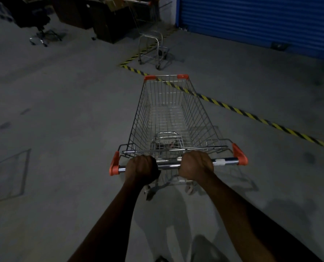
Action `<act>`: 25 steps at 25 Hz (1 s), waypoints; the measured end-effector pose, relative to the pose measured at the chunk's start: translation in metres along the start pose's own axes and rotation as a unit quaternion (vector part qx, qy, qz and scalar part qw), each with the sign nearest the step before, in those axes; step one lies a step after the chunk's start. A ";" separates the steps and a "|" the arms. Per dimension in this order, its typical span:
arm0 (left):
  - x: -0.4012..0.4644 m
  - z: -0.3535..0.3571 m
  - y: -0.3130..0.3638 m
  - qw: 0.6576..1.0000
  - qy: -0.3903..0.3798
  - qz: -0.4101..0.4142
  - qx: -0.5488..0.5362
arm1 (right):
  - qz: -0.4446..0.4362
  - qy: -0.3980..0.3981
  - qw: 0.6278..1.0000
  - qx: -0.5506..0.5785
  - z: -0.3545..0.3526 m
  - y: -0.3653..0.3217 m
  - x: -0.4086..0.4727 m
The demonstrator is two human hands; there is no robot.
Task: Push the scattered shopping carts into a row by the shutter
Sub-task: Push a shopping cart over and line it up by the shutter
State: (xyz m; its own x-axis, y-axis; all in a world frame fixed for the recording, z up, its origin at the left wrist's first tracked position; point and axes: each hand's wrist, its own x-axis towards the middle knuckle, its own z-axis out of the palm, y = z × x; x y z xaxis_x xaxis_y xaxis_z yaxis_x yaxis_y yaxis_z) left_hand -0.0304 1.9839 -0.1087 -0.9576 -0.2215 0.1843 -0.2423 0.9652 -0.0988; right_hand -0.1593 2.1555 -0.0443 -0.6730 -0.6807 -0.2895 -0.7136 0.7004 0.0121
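A wire shopping cart [199,114] with orange corner caps stands right in front of me, its basket empty and its nose over the striped floor tape. My left hand [142,168] grips the chrome handle bar [227,161] left of centre. My right hand [196,164] grips the same bar just right of centre. A blue roller shutter [261,21] fills the far right wall. Ahead, near the shutter's left end, stands a second cart [153,50], seen dimly with its frame and wheels showing.
Yellow-black hazard tape [251,115] runs diagonally across the concrete floor. A swivel chair [42,33] and dark boxes and furniture [108,21] crowd the far left. A flat wire panel [8,174] lies on the floor at the left.
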 end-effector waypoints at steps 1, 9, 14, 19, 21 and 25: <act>0.010 0.005 -0.004 1.000 0.011 0.005 0.000 | 0.002 0.002 1.000 0.013 -0.001 0.003 0.007; 0.120 0.032 -0.025 0.999 0.038 0.023 0.030 | 0.015 0.008 0.998 0.068 -0.021 0.049 0.115; 0.222 0.050 -0.058 0.998 0.033 0.041 0.041 | 0.057 0.074 0.994 0.065 -0.041 0.072 0.211; 0.329 0.036 -0.083 0.991 -0.120 -0.036 0.040 | 0.029 0.062 0.994 0.081 -0.077 0.091 0.296; 0.367 0.045 -0.095 0.992 -0.113 -0.027 0.041 | 0.024 0.063 0.993 0.094 -0.088 0.102 0.332; 0.442 0.072 -0.124 0.997 -0.069 0.024 0.031 | 0.019 0.050 0.995 0.089 -0.113 0.124 0.409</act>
State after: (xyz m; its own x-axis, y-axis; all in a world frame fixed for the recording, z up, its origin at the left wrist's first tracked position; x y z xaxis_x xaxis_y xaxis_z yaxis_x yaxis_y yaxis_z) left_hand -0.4346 1.7569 -0.0851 -0.9796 -0.1966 0.0416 -0.2008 0.9657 -0.1647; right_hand -0.5449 1.9393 -0.0532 -0.7217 -0.6641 -0.1950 -0.6471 0.7474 -0.1503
